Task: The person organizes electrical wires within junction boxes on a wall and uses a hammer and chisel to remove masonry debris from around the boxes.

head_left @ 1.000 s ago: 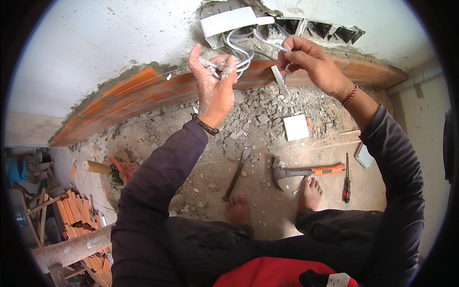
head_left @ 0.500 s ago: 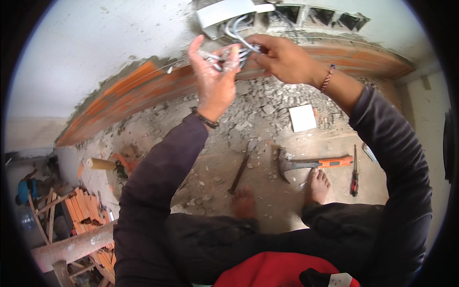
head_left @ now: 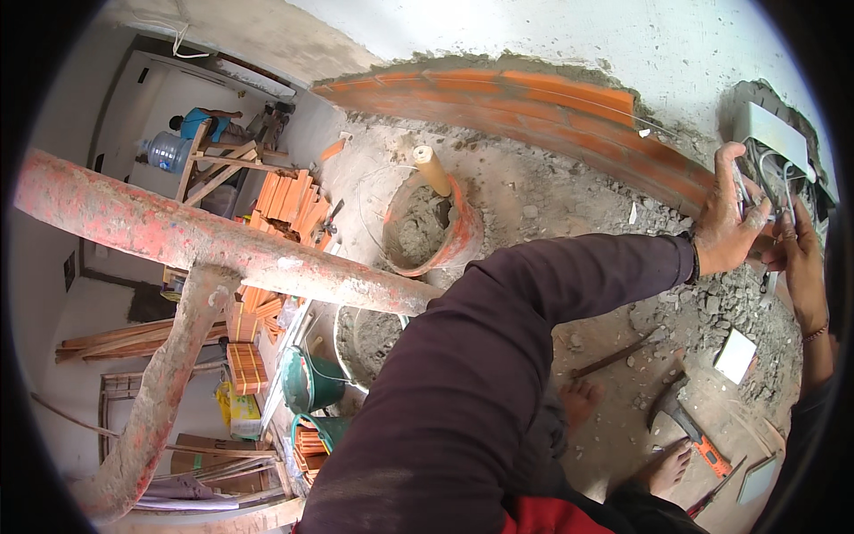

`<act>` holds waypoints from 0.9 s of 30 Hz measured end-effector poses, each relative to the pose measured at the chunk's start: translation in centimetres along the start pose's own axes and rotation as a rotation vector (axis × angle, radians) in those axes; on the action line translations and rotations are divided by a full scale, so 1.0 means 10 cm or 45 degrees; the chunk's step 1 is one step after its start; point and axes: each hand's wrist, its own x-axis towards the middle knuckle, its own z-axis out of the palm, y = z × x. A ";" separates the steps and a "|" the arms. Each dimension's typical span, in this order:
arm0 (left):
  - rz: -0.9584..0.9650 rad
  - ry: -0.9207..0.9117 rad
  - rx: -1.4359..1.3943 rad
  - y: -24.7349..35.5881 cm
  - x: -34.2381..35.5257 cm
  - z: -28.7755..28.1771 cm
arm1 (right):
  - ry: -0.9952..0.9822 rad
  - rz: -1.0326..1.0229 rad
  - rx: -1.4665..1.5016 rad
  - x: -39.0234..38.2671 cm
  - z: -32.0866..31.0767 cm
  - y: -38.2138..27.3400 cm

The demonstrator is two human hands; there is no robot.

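Observation:
On the wall at the far right is a white plastic electrical box point(head_left: 772, 133) with several pale grey cables point(head_left: 772, 165) coming out below it. My left hand point(head_left: 721, 227), dusted with plaster, grips some of those cables just under the box, its thumb raised. Beside it, my right hand point(head_left: 801, 254) pinches a cable between thumb and fingers. The fingers partly hide where the cables run between the two hands. Below the hands, a white square plate point(head_left: 736, 357) lies on rubble.
A claw hammer point(head_left: 698, 432), a screwdriver point(head_left: 716, 489) and a chisel bar point(head_left: 614, 354) lie near my feet. Mortar fills an orange bucket point(head_left: 463, 227). A painted pole point(head_left: 294, 278) crosses the left side, with bricks point(head_left: 285, 205) behind. Another person point(head_left: 209, 120) is farther back.
The view has swung left, so my hands and the box now appear at the far right, and buckets and the pole have come in. Both hands stay on the cables.

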 end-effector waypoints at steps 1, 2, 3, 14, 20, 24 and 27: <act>0.046 -0.011 0.026 -0.02 0.00 0.05 | 0.029 0.012 0.027 -0.03 -0.08 0.03; -0.076 -0.054 -0.166 -0.05 0.01 0.04 | 0.025 0.004 0.092 -0.01 -0.06 0.08; 0.128 -0.043 -0.108 -0.09 0.02 0.10 | 0.028 0.002 0.148 -0.05 -0.08 0.02; -0.203 -0.176 -0.229 0.00 -0.01 -0.18 | 0.065 -0.195 0.191 -0.21 -0.14 -0.22; -0.263 -0.229 -0.450 0.01 0.04 -0.26 | -0.077 -0.128 -0.058 -0.36 -0.57 -0.07; -0.280 -0.219 -0.458 0.00 0.04 -0.36 | -0.126 -0.304 -0.310 -0.36 -0.47 0.08; -0.332 -0.266 -0.377 -0.03 0.05 -0.40 | -0.334 -0.461 -0.304 -0.19 -0.57 -0.01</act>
